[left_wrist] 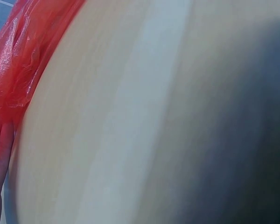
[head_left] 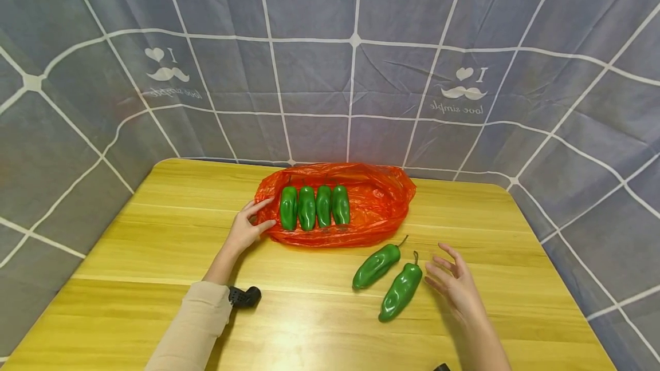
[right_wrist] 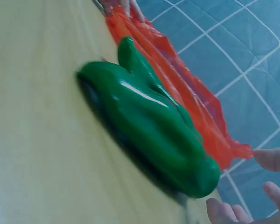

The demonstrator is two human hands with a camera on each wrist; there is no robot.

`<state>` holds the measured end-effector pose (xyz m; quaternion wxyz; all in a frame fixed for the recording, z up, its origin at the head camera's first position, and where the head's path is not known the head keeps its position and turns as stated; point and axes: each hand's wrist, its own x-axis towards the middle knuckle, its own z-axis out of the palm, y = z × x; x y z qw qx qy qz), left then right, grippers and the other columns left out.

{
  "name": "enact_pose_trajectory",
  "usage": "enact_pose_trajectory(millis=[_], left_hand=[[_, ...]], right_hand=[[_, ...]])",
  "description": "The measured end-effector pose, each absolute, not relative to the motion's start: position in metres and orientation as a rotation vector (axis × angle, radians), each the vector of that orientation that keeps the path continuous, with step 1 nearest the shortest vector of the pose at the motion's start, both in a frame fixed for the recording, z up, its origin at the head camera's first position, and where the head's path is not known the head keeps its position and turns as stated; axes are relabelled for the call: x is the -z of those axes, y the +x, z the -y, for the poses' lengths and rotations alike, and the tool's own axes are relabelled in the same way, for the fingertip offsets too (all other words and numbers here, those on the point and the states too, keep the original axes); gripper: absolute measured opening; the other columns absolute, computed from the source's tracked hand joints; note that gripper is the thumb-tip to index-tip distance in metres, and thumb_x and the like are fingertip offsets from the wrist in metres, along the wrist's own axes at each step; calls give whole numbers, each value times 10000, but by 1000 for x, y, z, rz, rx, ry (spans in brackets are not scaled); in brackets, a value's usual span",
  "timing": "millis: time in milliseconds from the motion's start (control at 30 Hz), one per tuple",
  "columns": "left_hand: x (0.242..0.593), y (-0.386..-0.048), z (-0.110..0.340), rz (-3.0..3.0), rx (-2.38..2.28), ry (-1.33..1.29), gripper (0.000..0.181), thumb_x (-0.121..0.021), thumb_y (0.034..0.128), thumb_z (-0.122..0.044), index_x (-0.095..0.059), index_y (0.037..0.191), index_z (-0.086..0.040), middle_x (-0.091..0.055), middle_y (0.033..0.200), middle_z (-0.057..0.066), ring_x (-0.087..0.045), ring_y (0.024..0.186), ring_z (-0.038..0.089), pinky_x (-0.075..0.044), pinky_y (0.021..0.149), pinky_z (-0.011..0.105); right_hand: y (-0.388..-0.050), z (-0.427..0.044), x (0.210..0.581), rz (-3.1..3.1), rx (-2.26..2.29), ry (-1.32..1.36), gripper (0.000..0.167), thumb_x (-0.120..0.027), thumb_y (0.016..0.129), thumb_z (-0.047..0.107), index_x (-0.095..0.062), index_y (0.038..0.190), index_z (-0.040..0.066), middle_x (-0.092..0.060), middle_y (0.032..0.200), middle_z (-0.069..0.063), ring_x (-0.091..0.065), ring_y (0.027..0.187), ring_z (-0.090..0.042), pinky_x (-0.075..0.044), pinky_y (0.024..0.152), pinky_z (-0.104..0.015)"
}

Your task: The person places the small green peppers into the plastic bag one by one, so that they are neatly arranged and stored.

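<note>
A red plastic bag point(head_left: 378, 199) lies at the back of the table, its mouth spread. Inside stand several green peppers point(head_left: 306, 209) side by side, towards its left end. My left hand point(head_left: 248, 227) holds the bag's left edge, thumb and forefinger apart over the film; the left wrist view catches only part of its fingers point(left_wrist: 1, 161). Two more peppers lie outside, one green pepper point(head_left: 377, 266) near the bag's front and a second green pepper point(head_left: 401, 292) closer to me. Beside that second one hovers my right hand point(head_left: 454, 282), fingers loosely bent, holding nothing.
The wooden table point(head_left: 304, 325) has rounded back corners. A grey-blue cloth point(head_left: 319, 73) with white lines hangs right behind it and along both sides. A black device point(head_left: 244, 297) is strapped at my left wrist.
</note>
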<state>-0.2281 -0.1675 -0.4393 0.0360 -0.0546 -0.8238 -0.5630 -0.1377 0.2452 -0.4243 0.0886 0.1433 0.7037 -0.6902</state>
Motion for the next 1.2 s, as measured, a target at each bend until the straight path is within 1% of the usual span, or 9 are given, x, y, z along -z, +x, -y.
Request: enact_pose_trajectory(millis=[167,200,267,367,533,700,967,1133,1200], left_hand=[[440,-229,168,2528,1751,-150,511,-668,783,16,-507,1267,43,-294,1367,342,-402,1165,457,-461,612,183],[441,-230,168,2523,1757,-156,511,-667,783,19,-506,1266,46,-295,1365,345,-399,1166,459,-476,628,207],[441,-230,168,2517,1759,-166,511,-668,782,21,-506,1265,48,-301,1362,346,-368,1203,457,-470,820,316],[442,-231,168,2502,1766,-185,511,-667,778,29,-504,1262,57,-310,1358,349,-282,1272,442,-294,1021,477],[443,-231,168,2492,1759,-203,509,-672,773,34,-508,1253,67,-342,1339,351,-276,1273,450,-253,1035,530],[443,-231,168,2504,1749,-188,508,-672,777,23,-507,1257,59,-323,1350,360,-223,1301,448,-235,1043,537],[441,-231,168,2526,1748,-166,513,-667,784,18,-502,1268,49,-296,1365,363,-172,1324,443,-199,1054,550],[441,-230,169,2531,1761,-159,514,-665,788,12,-499,1273,45,-268,1378,362,-177,1324,436,-255,1038,528],[442,-230,169,2531,1772,-155,515,-663,791,8,-496,1277,40,-251,1386,360,-186,1319,434,-426,930,410]], right_hand=[[-125,-241,430,-2128,1989,408,692,-559,897,91,-139,1446,120,-160,1386,-201,-423,1080,-197,-449,920,-393],[-123,-239,430,-2129,1982,412,696,-562,895,88,-139,1446,118,-162,1387,-206,-425,1082,-207,-454,913,-401],[-120,-236,431,-2118,1984,433,705,-578,883,80,-151,1443,119,-172,1382,-210,-439,1068,-208,-462,900,-409],[-117,-231,433,-2110,1981,446,720,-594,868,71,-158,1439,117,-190,1364,-217,-484,1010,-178,-472,883,-413],[-114,-223,436,-2102,1987,412,752,-606,841,20,-154,1436,109,-279,1312,-232,-556,914,-140,-500,838,-350],[-111,-217,439,-2171,1926,408,782,-643,820,37,-171,1438,117,-277,1332,-255,-452,1041,-248,-484,770,-223],[-113,-215,445,-2329,1758,370,780,-682,803,87,-211,1425,99,-306,1313,-248,-401,1074,-313,-430,754,-274],[-115,-213,448,-2346,1736,379,786,-681,801,75,-207,1428,91,-314,1306,-253,-389,1049,-296,-403,736,-285],[-115,-213,448,-2346,1736,385,792,-683,798,77,-205,1429,89,-316,1305,-253,-387,1047,-292,-400,736,-285]])
